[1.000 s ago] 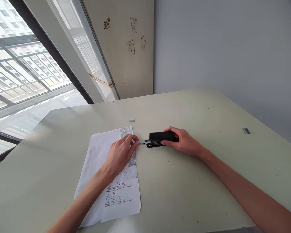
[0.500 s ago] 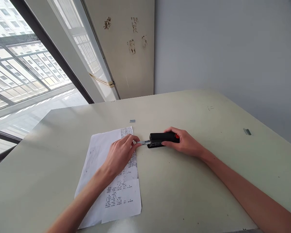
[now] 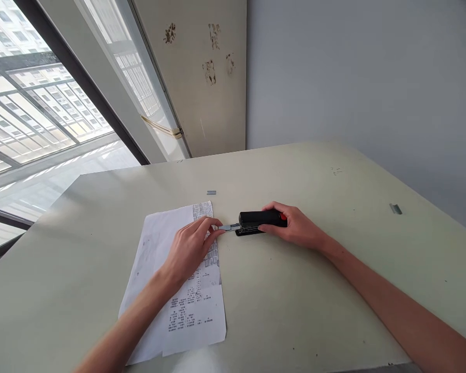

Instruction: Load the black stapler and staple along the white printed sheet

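Pinching the outer end of a thin metal rail (image 3: 230, 227) between thumb and fingers, my left grip (image 3: 192, 244) lies over the printed paper (image 3: 159, 233), its fingertips reaching the sheet's right edge. From the head camera I see that rail sticking out of the left end of the black stapler (image 3: 252, 218), which sits near the middle of the pale surface (image 3: 295, 300), just beside the paper and to its right. My right grip (image 3: 293, 223) is closed around the stapler's right end, thumb along the near side and fingers over the far side, with a red patch (image 3: 283, 216) showing next to the palm. I cannot tell whether the stapler's base presses on the surface or is held slightly above it. One small grey strip (image 3: 211, 192) lies beyond the paper's top edge; another grey strip (image 3: 395, 209) lies well apart, off to the right. Dense print fills the paper's upper right part, while shorter lines run lower down, nearer to me.
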A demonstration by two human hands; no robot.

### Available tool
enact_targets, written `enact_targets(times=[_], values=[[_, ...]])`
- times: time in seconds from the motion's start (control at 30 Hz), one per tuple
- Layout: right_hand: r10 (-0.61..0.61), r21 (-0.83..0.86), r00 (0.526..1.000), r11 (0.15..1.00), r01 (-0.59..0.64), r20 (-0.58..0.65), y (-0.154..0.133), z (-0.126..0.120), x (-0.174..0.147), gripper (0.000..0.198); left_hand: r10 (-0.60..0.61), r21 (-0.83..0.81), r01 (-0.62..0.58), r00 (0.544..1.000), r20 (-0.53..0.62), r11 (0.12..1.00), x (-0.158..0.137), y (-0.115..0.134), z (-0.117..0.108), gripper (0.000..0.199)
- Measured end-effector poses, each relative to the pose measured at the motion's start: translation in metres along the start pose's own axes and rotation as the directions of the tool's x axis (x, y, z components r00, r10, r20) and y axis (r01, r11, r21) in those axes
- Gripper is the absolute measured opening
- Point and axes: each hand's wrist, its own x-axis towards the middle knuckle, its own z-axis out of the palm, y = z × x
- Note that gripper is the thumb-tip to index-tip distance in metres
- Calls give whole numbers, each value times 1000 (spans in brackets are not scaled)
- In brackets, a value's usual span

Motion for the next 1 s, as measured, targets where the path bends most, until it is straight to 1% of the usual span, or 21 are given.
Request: enact_targets(times=[0.1,0.2,0.33,0.57,0.87,1.0], values=[[4,-5,1000,1000,-4,-4,1,0,0,39,-10,-6,10,1000,-4,1000,-1,0,-1,28],[7,-11,1000,1000,-8,-4,1,0,0,40,-22,9,22,1000,18,1000,0,0,-3,33],[7,-20,1000,1000,-7,-5,1,0,0,41,-36,46,33,996,83,998,5,1,-7,38],[3,-21,1000,1000,-3,-2,0,0,-1,42,-80,67,68,976,201,995,16,4,-13,36],[0,-40,1000,999,0,-5,0,0,-1,43,-127,-19,134,967,219,991,14,4,-14,32],[5,-28,1000,1000,-5,-5,0,0,-1,42,-116,-166,166,956,271,972,13,-9,-21,30]])
